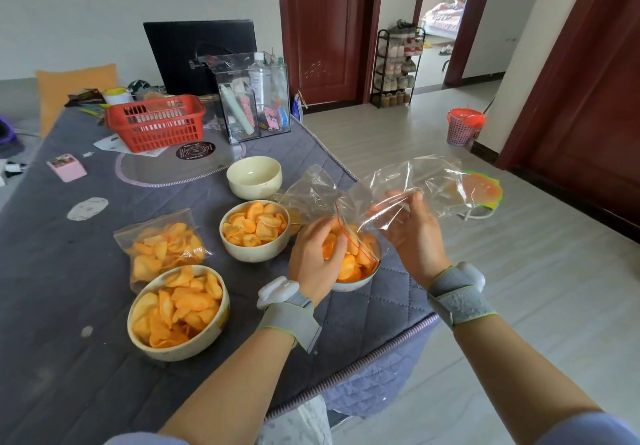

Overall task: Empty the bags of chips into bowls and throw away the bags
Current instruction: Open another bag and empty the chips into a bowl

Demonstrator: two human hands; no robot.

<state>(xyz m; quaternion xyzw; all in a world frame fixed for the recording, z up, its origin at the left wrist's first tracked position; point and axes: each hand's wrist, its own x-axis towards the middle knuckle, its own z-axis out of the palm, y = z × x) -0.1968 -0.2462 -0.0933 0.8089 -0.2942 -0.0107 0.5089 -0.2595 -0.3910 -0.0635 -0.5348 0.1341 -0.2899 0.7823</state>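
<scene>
- Emptying step seems finished: right hand (412,233) pinches clear bag (398,188) above third bowl (356,280).
- Left hand (317,257), fingers curled, touches bag's mouth.
- Next, likely: carry bag to red bin (464,128).

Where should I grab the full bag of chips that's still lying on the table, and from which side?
Grip the full chip bag by its flat, empty top strip at the far edge, coming from above. It lies flat with the chips slumped toward the near end by the big bowl, so lifting the far edge probably keeps them inside and crushes none.
</scene>
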